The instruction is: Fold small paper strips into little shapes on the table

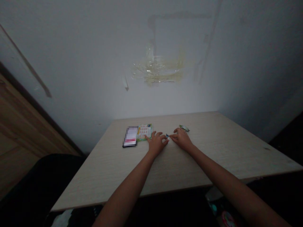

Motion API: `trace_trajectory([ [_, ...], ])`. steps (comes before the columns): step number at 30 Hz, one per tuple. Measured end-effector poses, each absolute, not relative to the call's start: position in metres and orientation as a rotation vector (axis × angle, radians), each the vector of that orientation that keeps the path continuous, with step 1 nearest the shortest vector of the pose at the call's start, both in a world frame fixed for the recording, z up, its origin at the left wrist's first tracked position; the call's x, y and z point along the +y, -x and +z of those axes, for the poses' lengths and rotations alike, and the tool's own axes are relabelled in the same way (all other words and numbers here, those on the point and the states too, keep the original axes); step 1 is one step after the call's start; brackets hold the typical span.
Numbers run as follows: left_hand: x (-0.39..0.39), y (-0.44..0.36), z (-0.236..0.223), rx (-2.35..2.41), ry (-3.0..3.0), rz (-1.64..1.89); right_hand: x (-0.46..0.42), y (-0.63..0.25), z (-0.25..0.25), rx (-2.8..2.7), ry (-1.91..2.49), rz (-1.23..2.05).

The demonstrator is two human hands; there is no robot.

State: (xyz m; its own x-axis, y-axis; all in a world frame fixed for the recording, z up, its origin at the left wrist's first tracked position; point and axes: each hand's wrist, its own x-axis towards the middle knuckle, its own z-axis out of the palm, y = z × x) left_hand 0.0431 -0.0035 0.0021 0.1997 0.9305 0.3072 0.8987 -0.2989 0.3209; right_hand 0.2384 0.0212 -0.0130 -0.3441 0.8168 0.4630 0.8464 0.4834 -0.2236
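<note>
Pinched from two sides just to the right of the printed booklet [145,130] — a small blue-and-white scrap [167,136], on the table [175,170] or barely above it, hard to tell which. Gripped, it seems, at the end nearest the booklet by thumb and forefinger of the left hand [156,143], with the remaining fingers fanned out toward the booklet. Gripped at the far end by the right hand [182,138], fingertips pressed together in a narrow pinch, with the others curled back. Farther right of the booklet, just beyond the right hand: a green-and-white packet [185,128]. Close against the booklet's left side: a dark-edged slab [130,137], face blurred out.

As for the scrap: looks very light; probably thin and bendable, like paper or film, though too small to be sure. Likely to crease or tear under a hard pull, and perhaps to slip if glossy. Best taken by the very edges, with fingertips rather than a full grasp: one light pinch on the end facing the booklet, another on the opposite end, pressing gently enough to avoid crumpling. Easy to cover completely — so worth leaving the middle free.
</note>
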Motion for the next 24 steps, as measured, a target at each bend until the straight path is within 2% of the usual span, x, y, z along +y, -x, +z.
trace_trajectory([
  [9,-0.0013,-0.042,0.0046,1.82,-2.321,0.684,0.016,-0.2416,-0.0131,-2.233,1.175,0.003],
  [24,0.0022,-0.0406,0.0006,1.783,-2.38,0.666,0.0178,-0.2372,-0.0082,-2.28,1.404,-0.126],
])
